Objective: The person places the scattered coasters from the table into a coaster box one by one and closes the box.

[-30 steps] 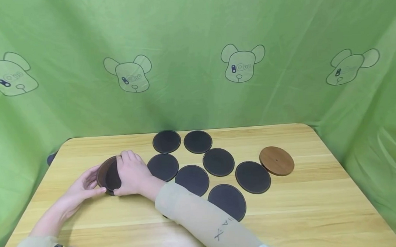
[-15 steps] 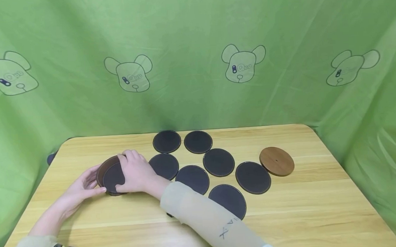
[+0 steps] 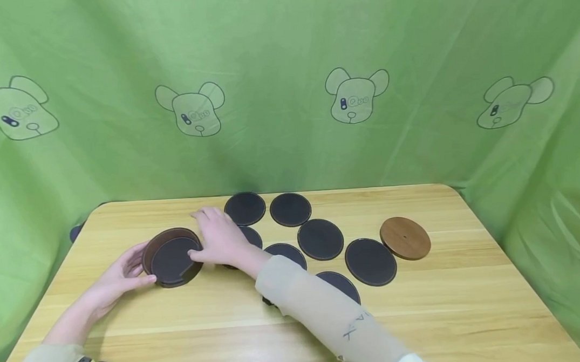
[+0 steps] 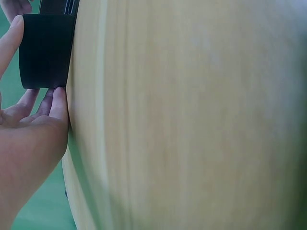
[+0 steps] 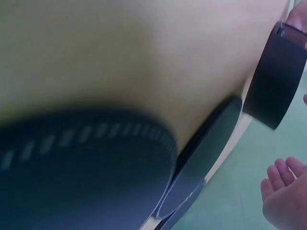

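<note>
My left hand (image 3: 121, 277) grips the round holder (image 3: 153, 254) from its left side, thumb against the near wall and the other fingers wrapped behind. My right hand (image 3: 220, 237) pinches nothing: its fingers are loosely extended, the thumb held apart from them and pointing toward the holder's right rim. The holder is on the left part of the table (image 3: 471, 313), brown inside its wall, with a dark round bottom; I cannot tell whether that is a coaster.

Under and beside my right hand, one dark coaster (image 3: 251, 235) is partly covered. Six more dark coasters (image 3: 320, 239) lie flat across the middle, two of them partly behind my right sleeve (image 3: 320, 309). Farther right, a brown disc (image 3: 405, 238) lies just beyond the rightmost coaster. A green curtain (image 3: 279, 149) with outlined animal heads hangs behind.
</note>
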Available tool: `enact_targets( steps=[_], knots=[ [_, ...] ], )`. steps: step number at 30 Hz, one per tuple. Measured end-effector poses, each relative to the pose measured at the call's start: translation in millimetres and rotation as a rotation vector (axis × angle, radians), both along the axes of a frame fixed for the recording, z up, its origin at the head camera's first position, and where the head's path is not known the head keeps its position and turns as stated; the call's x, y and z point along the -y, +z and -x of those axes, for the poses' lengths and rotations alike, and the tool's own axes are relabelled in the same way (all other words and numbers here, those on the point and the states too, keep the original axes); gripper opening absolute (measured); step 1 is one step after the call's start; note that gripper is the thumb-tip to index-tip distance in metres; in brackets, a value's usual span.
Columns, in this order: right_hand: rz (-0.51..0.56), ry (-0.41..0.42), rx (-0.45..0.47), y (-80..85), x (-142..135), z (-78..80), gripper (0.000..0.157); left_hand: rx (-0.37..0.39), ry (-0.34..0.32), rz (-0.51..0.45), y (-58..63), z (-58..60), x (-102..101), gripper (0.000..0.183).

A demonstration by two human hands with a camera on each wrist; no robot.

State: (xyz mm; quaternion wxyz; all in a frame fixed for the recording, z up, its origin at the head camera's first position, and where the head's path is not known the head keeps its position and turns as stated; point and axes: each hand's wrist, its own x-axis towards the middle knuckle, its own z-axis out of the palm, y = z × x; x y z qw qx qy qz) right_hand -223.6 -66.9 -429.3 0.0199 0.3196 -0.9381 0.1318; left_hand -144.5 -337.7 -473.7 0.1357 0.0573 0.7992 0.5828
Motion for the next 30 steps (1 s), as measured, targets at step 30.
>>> enact_targets(
  steps=[30],
  knots=[
    [0.213, -0.070, 0.197, -14.0, -90, 75.0, 0.085, 0.021, 0.013, -0.013, 0.0, 0.3, 0, 0.091]
  ],
)
